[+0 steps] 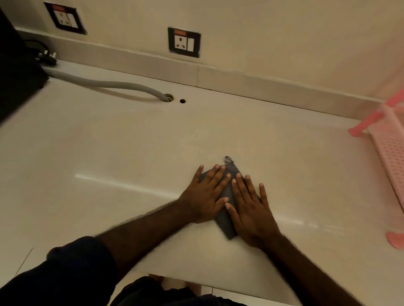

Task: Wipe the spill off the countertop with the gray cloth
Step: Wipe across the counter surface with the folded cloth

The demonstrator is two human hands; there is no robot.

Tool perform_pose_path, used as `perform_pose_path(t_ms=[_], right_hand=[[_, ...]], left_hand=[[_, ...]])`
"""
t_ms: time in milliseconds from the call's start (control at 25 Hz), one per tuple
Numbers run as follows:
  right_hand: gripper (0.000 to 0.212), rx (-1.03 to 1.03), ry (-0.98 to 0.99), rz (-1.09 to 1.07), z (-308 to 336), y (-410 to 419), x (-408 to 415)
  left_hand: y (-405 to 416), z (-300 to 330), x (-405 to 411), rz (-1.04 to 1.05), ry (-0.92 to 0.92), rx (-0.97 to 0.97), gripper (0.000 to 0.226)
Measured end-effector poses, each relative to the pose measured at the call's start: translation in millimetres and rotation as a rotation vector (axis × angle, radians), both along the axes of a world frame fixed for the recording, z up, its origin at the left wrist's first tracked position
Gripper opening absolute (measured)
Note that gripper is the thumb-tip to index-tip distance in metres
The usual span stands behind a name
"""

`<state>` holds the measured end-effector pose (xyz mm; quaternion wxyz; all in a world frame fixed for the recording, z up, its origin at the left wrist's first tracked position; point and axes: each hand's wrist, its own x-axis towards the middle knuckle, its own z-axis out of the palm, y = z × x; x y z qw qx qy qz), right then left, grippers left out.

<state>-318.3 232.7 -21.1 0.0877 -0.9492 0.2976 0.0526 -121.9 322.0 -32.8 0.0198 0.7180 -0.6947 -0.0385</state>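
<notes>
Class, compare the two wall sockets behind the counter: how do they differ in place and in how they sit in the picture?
The left socket sits higher and nearer the black appliance; the right socket sits lower, above the hose hole. The left socket looks tilted in this wide view; the right one looks nearly square-on. Both have black frames, a white face, a red strip on top and nothing plugged in.

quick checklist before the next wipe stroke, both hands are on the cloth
1. Left hand flat on the gray cloth: ok.
2. Right hand flat on the cloth: ok.
3. Cloth lying on the countertop: ok.
4. Spill visible so the stroke can be aimed: cannot tell, only a glossy streak shows.
5. Counter to the left free as far as the hose: ok.
6. Room on the right before the pink rack: ok, but keep strokes short of it.
</notes>
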Motion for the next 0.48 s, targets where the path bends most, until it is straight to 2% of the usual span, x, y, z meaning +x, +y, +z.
perform_pose_path(t_ms=[280, 480], right_hand=[[0.079, 0.065, 0.072, -0.235, -4.1, 46.3, -95.1], [0.080, 0.187, -0.009, -0.484, 5.7, 22.3, -55.7]], left_hand=[[-15.1, -15.8, -57.5, -0.195, 0.072, -0.010, 0.075], [-64.2, -4.9, -45.2, -0.271, 0.012, 0.010, 0.072]])
